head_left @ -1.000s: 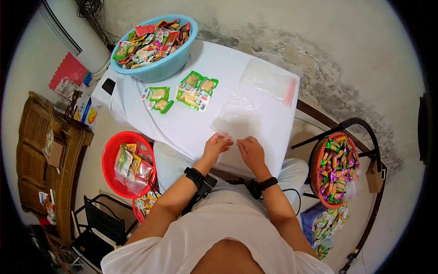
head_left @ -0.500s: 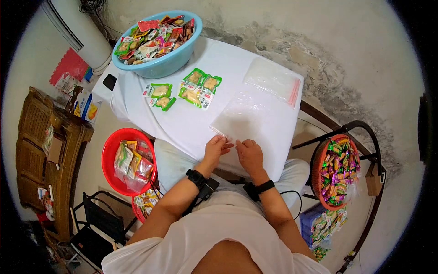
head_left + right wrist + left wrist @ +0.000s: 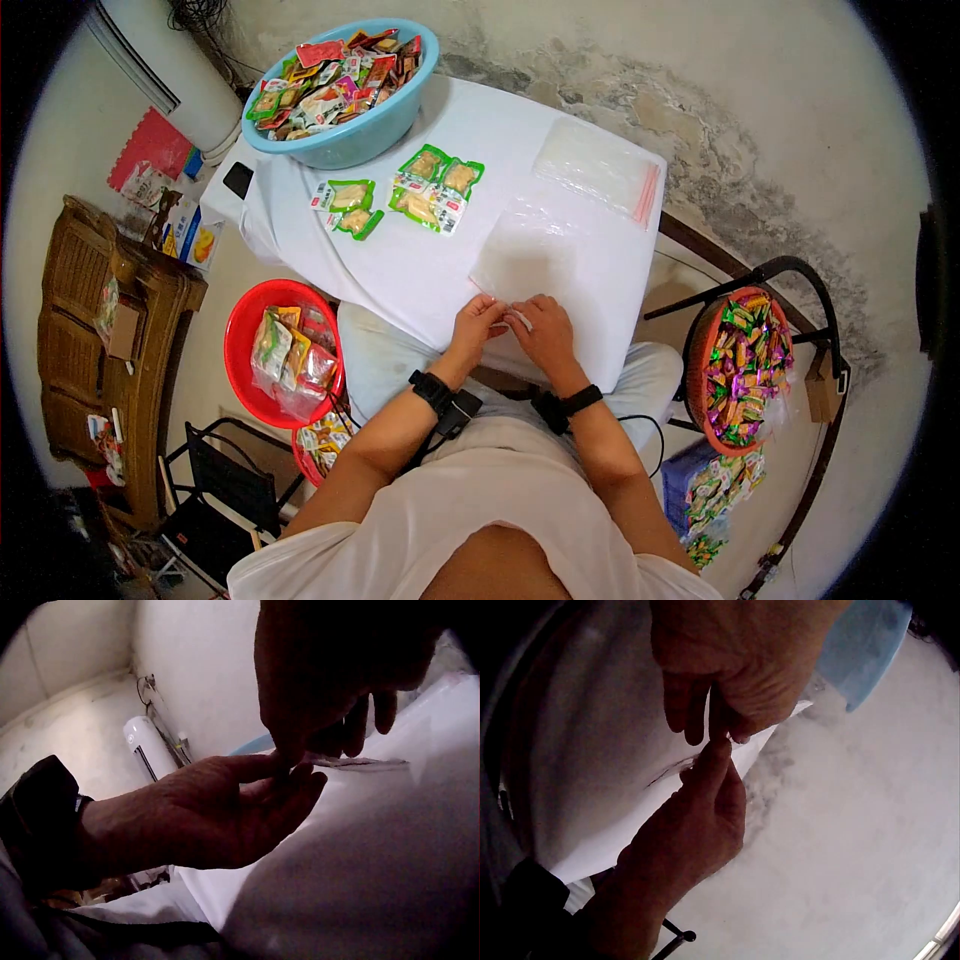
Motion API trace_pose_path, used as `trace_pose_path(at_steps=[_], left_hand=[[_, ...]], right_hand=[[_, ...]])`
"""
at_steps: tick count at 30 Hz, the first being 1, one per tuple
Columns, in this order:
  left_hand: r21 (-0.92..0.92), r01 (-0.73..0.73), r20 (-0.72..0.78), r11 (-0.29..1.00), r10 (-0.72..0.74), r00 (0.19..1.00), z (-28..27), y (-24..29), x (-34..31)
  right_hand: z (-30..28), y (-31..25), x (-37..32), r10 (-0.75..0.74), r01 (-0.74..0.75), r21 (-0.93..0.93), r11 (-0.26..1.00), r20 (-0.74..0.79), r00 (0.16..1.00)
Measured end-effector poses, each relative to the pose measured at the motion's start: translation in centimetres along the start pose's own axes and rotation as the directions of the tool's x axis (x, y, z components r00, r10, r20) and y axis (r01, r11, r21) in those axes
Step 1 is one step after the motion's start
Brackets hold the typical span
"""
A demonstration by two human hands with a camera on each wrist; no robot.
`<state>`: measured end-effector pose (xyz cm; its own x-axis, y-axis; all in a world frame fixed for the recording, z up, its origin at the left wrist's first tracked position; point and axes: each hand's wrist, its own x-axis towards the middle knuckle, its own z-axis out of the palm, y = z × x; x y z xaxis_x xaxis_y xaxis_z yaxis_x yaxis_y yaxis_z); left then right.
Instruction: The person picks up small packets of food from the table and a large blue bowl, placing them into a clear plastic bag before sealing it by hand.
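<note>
Left hand point(image 3: 478, 325) and right hand point(image 3: 543, 330) meet at the near edge of the table point(image 3: 400, 270), thumbs and fingertips pinching the edge of a clear plastic bag point(image 3: 528, 248). The bag lies flat on the white cloth, just beyond the fingers. Farther off, toward the right, rest more clear bags point(image 3: 595, 170) with red strips along an end. Left of these sit 2 groups of green-edged packets point(image 3: 415, 207), and beyond them a blue basin point(image 3: 340, 152) holds a heap of mixed packets point(image 3: 335, 90).
</note>
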<state>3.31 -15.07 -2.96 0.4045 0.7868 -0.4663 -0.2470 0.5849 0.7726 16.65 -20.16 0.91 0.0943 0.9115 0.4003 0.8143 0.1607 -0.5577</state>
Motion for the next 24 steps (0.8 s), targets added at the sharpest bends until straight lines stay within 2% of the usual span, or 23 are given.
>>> trace_pose_path(at_steps=[5,8,10,11,13,17,19,20,22,23,24], left_hand=[[0.026,-0.011,-0.004,1.0,0.011,1.0,0.5,0.4,-0.3],[0.039,-0.026,-0.01,0.999,0.027,1.0,0.4,0.2,-0.1],[0.033,-0.045,-0.038,0.998,0.046,0.998,0.6,0.5,-0.3],[0.026,-0.065,-0.065,0.998,0.066,0.996,0.7,0.7,-0.4],[0.013,-0.091,-0.059,0.996,0.091,0.994,0.2,0.4,-0.1],[-0.009,-0.121,-0.048,0.993,0.121,0.991,0.1,0.1,0.2],[-0.003,-0.143,-0.06,0.99,0.142,0.988,-0.1,0.1,0.5],[0.004,-0.161,-0.069,0.987,0.161,0.985,-0.2,0.1,0.7],[0.054,-0.202,-0.089,0.978,0.206,0.974,-0.1,0.8,1.2],[0.108,-0.235,-0.105,0.966,0.246,0.964,-0.1,1.3,1.6],[0.107,-0.241,-0.114,0.965,0.252,0.961,0.5,2.4,1.6]], right_hand=[[0.3,0.7,0.0,0.056,-0.056,0.029,0.998,-0.007,0.998],[0.2,1.1,0.0,0.08,-0.08,0.008,0.997,0.048,0.996],[-0.2,0.8,0.2,0.06,-0.049,-0.242,0.969,0.038,0.997],[-0.2,0.8,0.1,0.059,-0.048,-0.241,0.969,0.037,0.998],[-0.1,0.5,-0.2,0.141,-0.096,-0.267,0.959,0.157,0.977],[0.8,0.7,-0.8,0.139,-0.088,-0.296,0.951,0.155,0.978],[1.2,1.8,-0.3,0.234,-0.176,-0.341,0.923,0.138,0.962],[1.0,2.7,0.1,0.227,-0.169,-0.339,0.925,0.139,0.964],[-0.8,2.6,2.7,0.102,-0.115,-0.158,0.981,-0.089,0.991],[-1.8,2.0,4.0,0.095,-0.107,-0.152,0.983,-0.084,0.992],[-3.9,0.4,5.9,0.059,-0.07,-0.068,0.995,-0.157,0.986]])
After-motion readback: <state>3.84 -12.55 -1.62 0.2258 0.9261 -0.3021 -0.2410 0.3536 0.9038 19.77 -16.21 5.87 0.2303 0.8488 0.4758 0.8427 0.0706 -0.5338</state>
